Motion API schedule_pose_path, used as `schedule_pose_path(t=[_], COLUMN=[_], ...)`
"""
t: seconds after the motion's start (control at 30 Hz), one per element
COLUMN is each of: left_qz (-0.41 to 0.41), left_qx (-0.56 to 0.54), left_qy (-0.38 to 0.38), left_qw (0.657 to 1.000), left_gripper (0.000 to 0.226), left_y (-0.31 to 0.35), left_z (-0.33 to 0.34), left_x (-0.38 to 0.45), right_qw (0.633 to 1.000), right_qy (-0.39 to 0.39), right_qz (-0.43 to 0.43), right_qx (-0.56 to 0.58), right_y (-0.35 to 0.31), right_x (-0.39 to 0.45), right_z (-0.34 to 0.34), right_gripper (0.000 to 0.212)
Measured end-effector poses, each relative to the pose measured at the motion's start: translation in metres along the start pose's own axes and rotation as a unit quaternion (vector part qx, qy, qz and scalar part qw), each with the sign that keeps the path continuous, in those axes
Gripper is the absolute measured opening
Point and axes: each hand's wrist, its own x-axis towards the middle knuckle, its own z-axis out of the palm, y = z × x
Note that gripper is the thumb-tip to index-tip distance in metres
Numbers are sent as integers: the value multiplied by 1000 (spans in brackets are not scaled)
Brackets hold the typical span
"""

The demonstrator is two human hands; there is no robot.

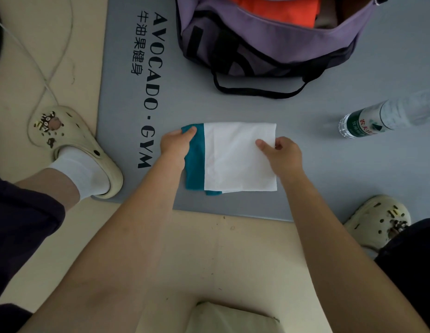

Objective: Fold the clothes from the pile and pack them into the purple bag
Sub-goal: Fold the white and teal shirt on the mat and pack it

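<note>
A folded white and teal garment [233, 159] lies flat on the grey mat [329, 179] in front of me. My left hand [174, 147] grips its teal left edge near the far corner. My right hand [280, 155] pinches the white right edge between thumb and fingers. The purple bag [262, 42] stands open at the far side of the mat, with an orange folded garment [278, 8] inside it.
A clear plastic water bottle [382, 117] lies on the mat to the right. My feet in cream clogs [72, 150] stand at the mat's left corner and at the near right [379, 219]. A thin cable [41, 68] runs over the beige floor at left.
</note>
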Motion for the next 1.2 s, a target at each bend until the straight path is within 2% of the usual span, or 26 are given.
schedule_pose_path(t=[0.07, 0.17, 0.23, 0.33, 0.4, 0.47, 0.57, 0.63, 0.67, 0.73, 0.8, 0.87, 0.93, 1.0, 1.1, 1.2], left_qz=[36, 87, 108, 106, 96, 85, 71, 80, 93, 135, 179, 195, 151, 75, -3, -58], left_qx=[-40, -69, -35, -5, 26, 78, 110, 104, 125, 211, 230, 187, 152, 118, 43, 1], left_qy=[-8, -54, -74, -22, 10, -13, -68, -69, -54, 20, 102, 109, 73, 36, -27, -104], left_qw=[999, 992, 991, 994, 995, 993, 989, 989, 986, 968, 951, 957, 974, 990, 999, 993], left_gripper=[3, 14, 24, 18, 27, 38, 35, 26, 23, 28, 34, 42, 51, 57, 49, 45], left_y=[-4, -19, -34, -48, -55, -62, -66, -63, -61, -59, -58, -54, -49, -46, -53, -55], left_z=[-2, -12, -16, -18, -17, -15, -12, -13, -15, -18, -18, -10, 2, 10, 12, 7], left_x=[1, -1, -5, -12, -17, -21, -24, -22, -21, -21, -25, -30, -35, -38, -39, -43], right_qw=[996, 984, 988, 993, 989, 985, 967, 951, 957, 971, 974, 989, 997, 998, 996, 990], right_qy=[-31, -55, -51, -55, -95, -140, -206, -238, -234, -204, -122, -54, -35, -39, -63, -92], right_qz=[30, 63, 62, 76, 95, 94, 118, 146, 144, 107, 51, 13, 14, 33, 67, 90], right_qx=[73, 159, 132, 78, 54, 22, 88, 134, 97, -65, -184, -136, -60, -35, -4, 51], right_y=[-1, 6, 13, 17, 18, 21, 25, 29, 32, 37, 43, 41, 33, 26, 22, 21], right_x=[6, 7, 6, 4, -1, -6, -14, -16, -16, -14, -9, -8, -9, -10, -13, -21], right_z=[-1, -5, -6, -8, -11, -13, -13, -13, -14, -19, -21, -18, -10, -1, 8, 13], right_gripper=[36, 25, 23, 35, 36, 34, 39, 39, 36, 36, 47, 52, 51, 44, 39, 32])
